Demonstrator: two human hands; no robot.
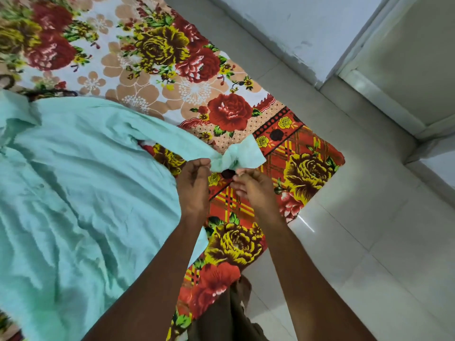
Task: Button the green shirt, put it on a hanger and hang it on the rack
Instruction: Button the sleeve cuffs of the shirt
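A pale green shirt (pixel 73 188) lies spread over a flowered bedsheet (pixel 172 70), collar toward the upper left. One sleeve stretches right toward the bed's corner, ending in an open cuff (pixel 236 156). My left hand (pixel 194 185) pinches the sleeve just behind the cuff. Just below the cuff's edge my right hand (pixel 253 188) has its fingertips drawn together; whether they grip cloth I cannot tell. No hanger or rack is in view.
The bed's corner (pixel 337 158) points right, with a pale tiled floor (pixel 369 242) beyond it. A white wall base (pixel 295 45) and a light door frame (pixel 384 102) run along the upper right. My legs show at the bottom edge.
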